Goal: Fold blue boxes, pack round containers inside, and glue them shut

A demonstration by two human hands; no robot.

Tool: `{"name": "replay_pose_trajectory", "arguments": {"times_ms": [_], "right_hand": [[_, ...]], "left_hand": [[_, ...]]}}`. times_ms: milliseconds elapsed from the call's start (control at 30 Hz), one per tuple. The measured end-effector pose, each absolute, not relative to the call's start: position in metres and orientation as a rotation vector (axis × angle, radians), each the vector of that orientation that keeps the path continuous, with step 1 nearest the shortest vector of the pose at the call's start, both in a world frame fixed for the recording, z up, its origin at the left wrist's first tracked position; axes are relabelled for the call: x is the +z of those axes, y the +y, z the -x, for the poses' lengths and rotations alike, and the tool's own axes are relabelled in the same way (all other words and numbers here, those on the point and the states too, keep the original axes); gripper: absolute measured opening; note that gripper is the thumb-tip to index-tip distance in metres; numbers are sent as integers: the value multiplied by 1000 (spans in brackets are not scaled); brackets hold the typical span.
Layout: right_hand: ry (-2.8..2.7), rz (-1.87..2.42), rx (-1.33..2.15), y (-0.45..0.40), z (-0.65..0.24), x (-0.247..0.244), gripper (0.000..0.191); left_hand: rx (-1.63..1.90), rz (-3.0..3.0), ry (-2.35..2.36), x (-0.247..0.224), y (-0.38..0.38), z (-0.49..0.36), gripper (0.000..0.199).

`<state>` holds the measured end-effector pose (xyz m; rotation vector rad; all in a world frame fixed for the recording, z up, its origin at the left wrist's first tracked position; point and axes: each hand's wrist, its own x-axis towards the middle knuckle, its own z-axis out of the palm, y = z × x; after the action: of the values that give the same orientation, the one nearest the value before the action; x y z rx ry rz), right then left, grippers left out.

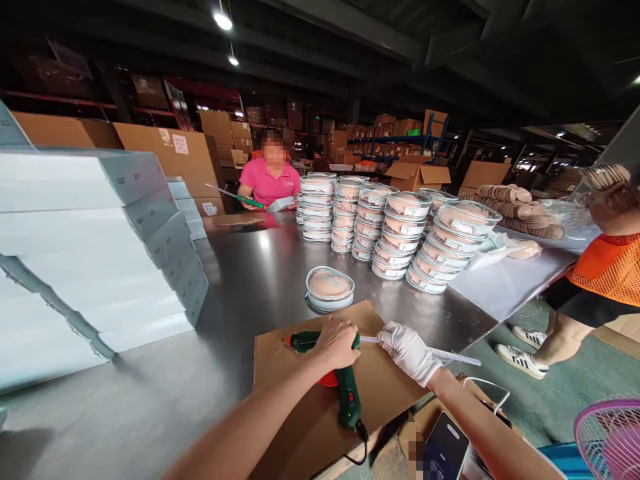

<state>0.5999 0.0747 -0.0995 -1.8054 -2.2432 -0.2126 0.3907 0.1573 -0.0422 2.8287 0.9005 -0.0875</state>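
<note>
A green glue gun (349, 397) with an orange tip lies on a flat cardboard sheet (385, 393), its nozzle toward the left. My bare left hand (339, 341) is closed over the gun's body. In a white glove, my right hand (407, 351) grips clear glue sticks (457, 357), with one end reaching the back of the gun. Just beyond the cardboard sits a round clear-topped case (329, 288) with a beige item inside.
Stacked clear cases (395, 233) stand at the back centre. Pale blue boxes (145, 247) rise at the left. A person in pink (273, 180) works across the metal table (240, 267). A phone (445, 447) and a fan (610, 440) are at the lower right.
</note>
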Motion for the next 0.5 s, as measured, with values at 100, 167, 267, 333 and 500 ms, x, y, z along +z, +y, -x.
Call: {"name": "replay_pose_trajectory", "arguments": {"times_ms": [100,167,267,333,500], "right_hand": [[-2284,1743,-219,79,-601,-101,14],[-2322,1679,-215,86,-601,-105,13],[-2391,1572,-195,100,-598,-118,14],[-2408,1536,-200,110,-595,-127,15],[-2390,1498,-237,114,-600,-135,21]], "left_hand": [[-88,-2829,886,-41,158,-390,31],[-81,-2827,870,-41,156,-391,31],[-64,-2823,868,-44,154,-393,29],[-47,-2815,895,-49,153,-395,30],[-8,-2768,961,-58,155,-394,32]]}}
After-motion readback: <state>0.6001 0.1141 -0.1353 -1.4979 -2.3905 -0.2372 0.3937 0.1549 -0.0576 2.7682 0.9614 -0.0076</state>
